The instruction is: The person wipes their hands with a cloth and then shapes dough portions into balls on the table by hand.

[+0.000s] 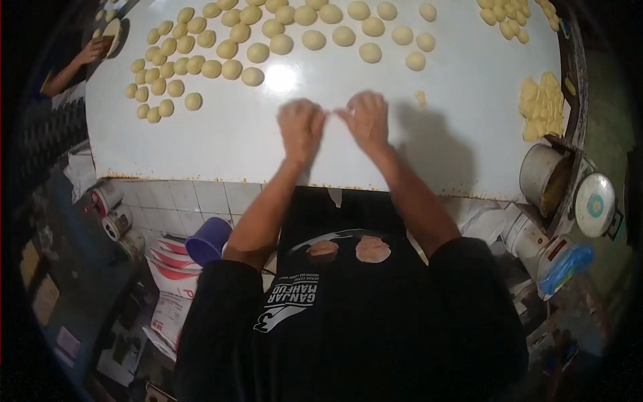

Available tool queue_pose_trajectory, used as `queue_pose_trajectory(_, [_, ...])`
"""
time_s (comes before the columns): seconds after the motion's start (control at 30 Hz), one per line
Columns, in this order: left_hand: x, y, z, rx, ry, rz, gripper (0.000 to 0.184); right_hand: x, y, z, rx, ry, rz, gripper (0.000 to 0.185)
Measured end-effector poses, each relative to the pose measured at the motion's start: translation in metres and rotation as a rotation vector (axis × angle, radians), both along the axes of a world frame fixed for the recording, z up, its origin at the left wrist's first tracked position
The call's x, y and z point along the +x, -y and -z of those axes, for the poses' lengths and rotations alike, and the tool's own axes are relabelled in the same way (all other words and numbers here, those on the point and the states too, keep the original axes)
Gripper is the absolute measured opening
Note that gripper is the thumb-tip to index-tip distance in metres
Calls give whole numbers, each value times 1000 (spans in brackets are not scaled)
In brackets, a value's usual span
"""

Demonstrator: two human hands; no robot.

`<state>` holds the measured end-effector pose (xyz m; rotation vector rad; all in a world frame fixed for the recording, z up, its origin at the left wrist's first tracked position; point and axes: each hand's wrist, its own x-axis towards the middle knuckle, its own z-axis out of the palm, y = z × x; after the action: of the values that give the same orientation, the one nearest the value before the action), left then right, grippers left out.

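Both hands are over the white tabletop near its front edge, close together with thumbs nearly touching. My left hand [301,130] is curled, palm down, with its fingers bent inward. Beside it, my right hand [365,122] has the same cupped shape. Whatever lies under either palm is hidden, and both hands are slightly blurred. Many round dough balls [252,76] sit in loose rows beyond my hands, towards the back and left. A small dough scrap [420,98] lies to the right of my right hand.
Flattened dough pieces [541,107] are piled at the table's right edge, with more dough pieces [506,15] behind. A metal pot [544,171] stands at the right corner. Below are a purple bucket [209,240] and stacked sacks [175,268]. Another person's hand [94,50] is at the far left.
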<state>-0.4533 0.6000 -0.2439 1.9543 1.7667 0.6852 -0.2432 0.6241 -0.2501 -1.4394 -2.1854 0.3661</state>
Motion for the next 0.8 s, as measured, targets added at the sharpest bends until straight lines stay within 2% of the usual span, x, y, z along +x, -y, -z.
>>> queue_pose_trajectory(0.03, [1,19,5,-24,10,84,19,-4,20,2,-58,-27,-28,26])
queue_pose_trajectory(0.07, [-9,42,11,72,75,146,21,11,34,2,117,-38,-198,28])
queue_pose_trajectory(0.17, [-75,37,22,132,16,210,16,68,20,15,103,-4,-335,30])
queue_pose_trajectory(0.2, [-71,22,18,53,-155,54,19,59,24,17,87,-8,-343,30])
queue_pose_trajectory(0.23, [-52,-4,16,162,-136,-80,18,40,20,17,53,-19,-170,31])
queue_pose_trajectory(0.3, [-15,-10,7,172,-30,-181,17,5,-3,14,21,-31,157,33])
queue_pose_trajectory(0.33, [-13,9,6,27,41,-66,18,6,25,21,-127,10,114,28])
queue_pose_trajectory(0.37, [-17,29,3,126,86,39,20,21,45,18,-109,13,101,28])
queue_pose_trajectory(0.43, [-59,54,18,161,142,194,22,49,65,8,-15,-47,-81,45])
queue_pose_trajectory(0.47, [-72,45,15,170,151,179,22,42,53,4,-9,-36,-96,45])
queue_pose_trajectory(0.53, [-89,35,8,143,83,194,20,26,29,-26,-404,-102,175,62])
queue_pose_trajectory(0.57, [-81,34,12,138,100,172,20,4,0,-46,-455,-97,121,61])
queue_pose_trajectory(0.6, [-63,27,15,-10,165,129,21,-32,-31,-63,-504,-98,60,59])
queue_pose_trajectory(0.63, [-52,14,18,-145,226,85,22,-72,-54,-71,-470,-196,54,59])
queue_pose_trajectory(0.67, [-48,9,13,-14,218,223,25,-109,-69,-70,-441,-296,50,59])
queue_pose_trajectory(0.7, [-47,20,5,94,215,365,28,-132,-69,-59,-465,-285,38,59])
queue_pose_trajectory(0.73, [-54,26,8,51,242,375,43,-151,-69,-42,-244,-295,44,58])
queue_pose_trajectory(0.77, [-70,23,6,63,234,361,43,-168,-79,-26,7,-318,45,58])
queue_pose_trajectory(0.8, [-91,23,1,-6,259,273,49,-164,-61,-8,-76,-276,215,57])
